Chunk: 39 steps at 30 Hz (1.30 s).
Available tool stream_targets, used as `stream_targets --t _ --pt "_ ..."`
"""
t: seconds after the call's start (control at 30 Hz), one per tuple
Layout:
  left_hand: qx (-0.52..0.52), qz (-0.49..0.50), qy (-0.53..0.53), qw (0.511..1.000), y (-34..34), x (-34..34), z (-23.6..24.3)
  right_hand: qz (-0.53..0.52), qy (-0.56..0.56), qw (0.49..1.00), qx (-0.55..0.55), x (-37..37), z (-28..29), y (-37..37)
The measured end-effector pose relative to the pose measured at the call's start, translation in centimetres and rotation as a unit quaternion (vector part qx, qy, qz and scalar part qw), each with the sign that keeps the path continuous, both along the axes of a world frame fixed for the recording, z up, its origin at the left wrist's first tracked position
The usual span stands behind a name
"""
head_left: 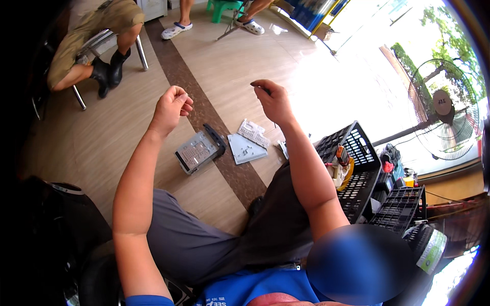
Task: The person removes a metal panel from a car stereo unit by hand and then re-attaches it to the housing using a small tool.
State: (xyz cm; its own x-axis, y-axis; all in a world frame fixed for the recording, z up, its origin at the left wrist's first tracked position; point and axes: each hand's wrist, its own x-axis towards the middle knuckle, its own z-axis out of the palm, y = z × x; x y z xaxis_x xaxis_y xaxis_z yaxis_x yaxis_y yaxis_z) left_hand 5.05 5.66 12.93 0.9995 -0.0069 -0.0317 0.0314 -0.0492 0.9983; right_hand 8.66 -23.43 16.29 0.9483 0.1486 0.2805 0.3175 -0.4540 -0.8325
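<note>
Both hands are raised in front of me, well apart and above the floor. My left hand (172,109) is closed, its fingers curled in toward the thumb; whatever it holds, if anything, does not show. My right hand (274,100) is bent into a pinch, with something small and dark at its fingers that I cannot make out. Below and between them, a metal-cased device (198,152) with a label and a black end piece lies on the floor. Beside it are a flat pale sheet (240,154) bearing small bits and a slotted metal plate (253,133).
Black plastic crates (363,148) stand at my right, one holding tools and a yellow item. A large fan (443,104) is at the far right. Another person sits at the far left in black boots (109,71); a third person's feet show near a green stool (223,9).
</note>
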Motion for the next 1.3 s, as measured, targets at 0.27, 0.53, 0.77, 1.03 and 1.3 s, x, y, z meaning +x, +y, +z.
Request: stream_targets --t 0.27,0.53,0.77,1.03,1.3 --pt "-0.01 -0.009 -0.008 1.0 -0.3 0.4 -1.9 0.003 -0.025 0.999 -0.038 0.4 -1.7 -0.5" --pt "-0.035 -0.023 0.0 0.999 0.0 0.5 -1.0 0.029 -0.009 0.999 -0.03 -0.5 -1.4 1.6" --pt "-0.012 -0.023 0.019 0.999 -1.3 -0.2 -0.9 0.105 0.062 0.992 -0.014 -2.7 -1.6 5.2" --pt "0.013 0.029 -0.022 0.999 -3.8 0.0 -2.6 0.132 0.047 0.99 0.012 -4.8 -3.5 8.0" --pt "0.117 0.077 -0.122 0.983 -5.2 -0.5 -4.1 0.137 0.208 0.963 0.107 -6.0 -3.3 8.8"
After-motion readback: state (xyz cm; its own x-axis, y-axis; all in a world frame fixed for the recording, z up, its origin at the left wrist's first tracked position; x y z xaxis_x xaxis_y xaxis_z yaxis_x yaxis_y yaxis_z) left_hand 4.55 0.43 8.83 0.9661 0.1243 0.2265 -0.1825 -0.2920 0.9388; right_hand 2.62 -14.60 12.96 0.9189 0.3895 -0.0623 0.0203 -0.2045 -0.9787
